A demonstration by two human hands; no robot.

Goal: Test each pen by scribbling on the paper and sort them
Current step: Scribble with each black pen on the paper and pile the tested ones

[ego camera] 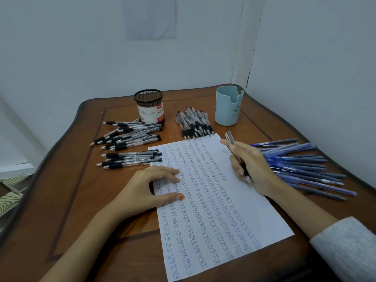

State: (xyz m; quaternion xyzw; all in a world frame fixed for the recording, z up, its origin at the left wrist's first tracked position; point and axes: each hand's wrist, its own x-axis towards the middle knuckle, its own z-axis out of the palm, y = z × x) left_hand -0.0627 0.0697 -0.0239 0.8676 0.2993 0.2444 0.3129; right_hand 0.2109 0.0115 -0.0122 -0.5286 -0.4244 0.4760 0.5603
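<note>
Likely late on: the white paper sheet (213,200) mid-frame is nearly filled. Right hand (254,169) pinches a clear black-gripped pen (230,138); left hand (150,186), fingers spread, presses the sheet.

The paper (254,216) bears columns of handwritten "test"; the mesh holder's label (151,115) reads "Ball P…".

Pale bluish walls (81,47) met in a corner (249,64) at upper right; a brown wooden bench (77,200) with dark curved edges filled the lower frame.
</note>
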